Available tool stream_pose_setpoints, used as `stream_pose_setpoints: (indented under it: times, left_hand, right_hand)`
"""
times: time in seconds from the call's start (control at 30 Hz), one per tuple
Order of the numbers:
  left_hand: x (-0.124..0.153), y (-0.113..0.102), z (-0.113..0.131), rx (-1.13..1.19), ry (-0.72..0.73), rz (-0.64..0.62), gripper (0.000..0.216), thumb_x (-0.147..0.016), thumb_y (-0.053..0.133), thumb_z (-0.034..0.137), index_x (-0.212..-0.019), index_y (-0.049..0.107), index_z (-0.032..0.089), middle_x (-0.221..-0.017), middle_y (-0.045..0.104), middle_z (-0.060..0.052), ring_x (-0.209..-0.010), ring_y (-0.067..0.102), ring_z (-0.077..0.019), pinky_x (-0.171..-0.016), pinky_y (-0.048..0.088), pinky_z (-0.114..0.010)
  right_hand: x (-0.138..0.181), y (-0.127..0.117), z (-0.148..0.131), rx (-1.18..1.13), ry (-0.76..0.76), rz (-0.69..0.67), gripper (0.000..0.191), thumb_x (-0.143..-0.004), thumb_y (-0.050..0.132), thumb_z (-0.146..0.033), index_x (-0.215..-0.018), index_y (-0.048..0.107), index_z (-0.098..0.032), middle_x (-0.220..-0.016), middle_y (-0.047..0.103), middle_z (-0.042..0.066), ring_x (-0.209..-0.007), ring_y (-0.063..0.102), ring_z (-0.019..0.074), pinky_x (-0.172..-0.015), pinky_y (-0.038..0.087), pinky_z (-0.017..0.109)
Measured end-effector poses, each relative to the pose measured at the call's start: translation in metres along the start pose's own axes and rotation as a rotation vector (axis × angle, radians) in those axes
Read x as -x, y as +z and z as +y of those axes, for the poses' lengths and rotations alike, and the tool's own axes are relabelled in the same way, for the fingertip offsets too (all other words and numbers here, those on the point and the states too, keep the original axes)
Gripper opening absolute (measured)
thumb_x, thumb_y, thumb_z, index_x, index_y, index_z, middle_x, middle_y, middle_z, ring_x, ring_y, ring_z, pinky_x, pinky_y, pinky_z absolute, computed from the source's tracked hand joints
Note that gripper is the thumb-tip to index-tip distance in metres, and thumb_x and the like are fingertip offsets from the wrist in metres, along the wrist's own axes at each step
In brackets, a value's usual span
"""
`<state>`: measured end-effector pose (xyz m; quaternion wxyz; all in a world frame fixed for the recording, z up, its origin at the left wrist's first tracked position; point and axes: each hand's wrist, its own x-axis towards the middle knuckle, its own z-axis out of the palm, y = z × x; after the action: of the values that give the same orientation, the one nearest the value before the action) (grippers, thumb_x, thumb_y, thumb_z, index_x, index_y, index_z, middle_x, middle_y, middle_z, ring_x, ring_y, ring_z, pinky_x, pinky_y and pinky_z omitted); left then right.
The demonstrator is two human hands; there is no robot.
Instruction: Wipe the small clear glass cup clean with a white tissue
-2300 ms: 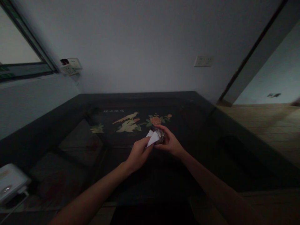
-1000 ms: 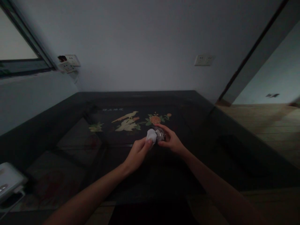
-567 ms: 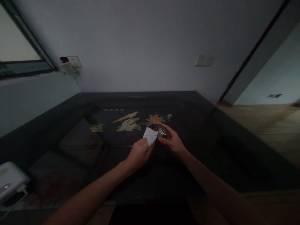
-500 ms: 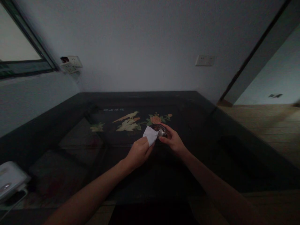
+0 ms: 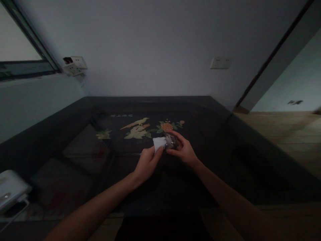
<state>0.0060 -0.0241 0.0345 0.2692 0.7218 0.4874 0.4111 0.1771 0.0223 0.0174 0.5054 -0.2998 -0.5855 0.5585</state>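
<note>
Bunched tighter vs 0.5 s ago, small white paper tissue (image 5: 158, 143) now presses on small shiny clear-glass object (image 5: 172, 142). L hand (image 5: 146, 163) pinches tissue, R hand (image 5: 185, 152) grips object; both hands close together over dark glossy bench (image 5: 75, 147) w/ bird-and-flower inlay.

The left hand (image 5: 147, 163) and right hand (image 5: 185, 151) are stretched out in front, close together, with fingers curled in and pinching.
</note>
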Motion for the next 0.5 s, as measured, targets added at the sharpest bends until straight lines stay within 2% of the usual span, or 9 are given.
stream_pose_setpoints:
  times: [0.1, 0.3, 0.5]
  left_hand:
    - [-0.0001, 0.0007, 0.0004, -0.022, 0.008, 0.016, 0.041, -0.093, 0.037, 0.041, -0.076, 0.061, 0.013, -0.061, 0.060, 0.000, -0.054, 0.051, -0.0123, -0.053, 0.037, -0.022]
    - [-0.0010, 0.0024, -0.0053, -0.296, 0.077, -0.050, 0.037, -0.095, 0.035, 0.031, -0.072, 0.058, 0.014, -0.065, 0.065, -0.006, -0.060, 0.061, -0.0166, -0.058, 0.042, -0.025]
    - [-0.0035, -0.0023, -0.0025, -0.555, 0.271, -0.019, 0.032, -0.094, 0.037, 0.024, -0.070, 0.056, 0.015, -0.064, 0.063, -0.006, -0.055, 0.059, -0.0159, -0.053, 0.039, -0.024]
  right_hand:
    - [0.0003, 0.0014, -0.0021, 0.011, 0.001, 0.039, 0.075, -0.053, 0.086, -0.027, -0.121, 0.054, -0.025, -0.128, 0.057, 0.009, -0.120, 0.053, 0.0269, -0.099, 0.047, 0.045]
    - [0.0010, 0.0013, -0.0038, 0.054, -0.018, 0.062, 0.077, -0.052, 0.086, -0.029, -0.122, 0.054, -0.025, -0.131, 0.053, 0.011, -0.124, 0.050, 0.0295, -0.100, 0.046, 0.047]
    - [0.0016, 0.0013, -0.0021, 0.129, -0.101, 0.080, 0.076, -0.053, 0.086, -0.032, -0.121, 0.053, -0.026, -0.132, 0.051, 0.010, -0.125, 0.048, 0.0299, -0.095, 0.050, 0.046]
